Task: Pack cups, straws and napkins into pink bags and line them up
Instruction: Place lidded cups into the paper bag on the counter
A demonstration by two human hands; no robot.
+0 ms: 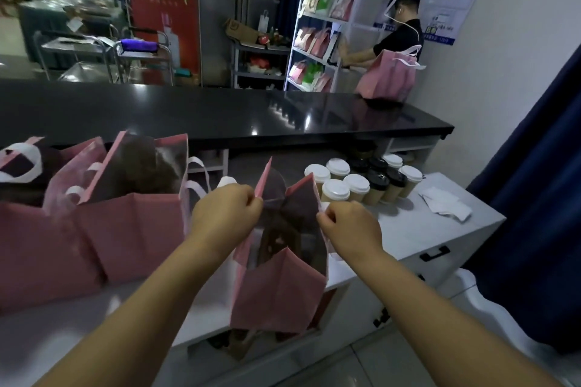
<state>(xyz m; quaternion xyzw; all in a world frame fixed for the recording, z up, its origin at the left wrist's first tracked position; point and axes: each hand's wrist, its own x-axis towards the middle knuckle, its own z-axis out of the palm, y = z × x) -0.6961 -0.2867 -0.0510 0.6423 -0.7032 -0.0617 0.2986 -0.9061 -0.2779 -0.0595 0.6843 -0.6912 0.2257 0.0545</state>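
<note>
A pink bag [279, 292] stands at the front edge of the white counter [418, 229], its mouth spread apart. My left hand [224, 214] pinches its left rim, and my right hand [350, 226] pinches its right rim. Inside I see dark shapes that I cannot make out. Two more pink bags [125, 229] with white handles stand in a row to the left. Behind the held bag is a cluster of several lidded paper cups [358, 184], some with white lids and some with black. White napkins [446, 204] lie at the counter's right end.
A black raised countertop [220, 116] runs across behind the work surface. Far right, a person holds another pink bag [388, 78] beside a white shelf rack [327, 31] stocked with bags. A dark blue curtain [534, 198] hangs at the right.
</note>
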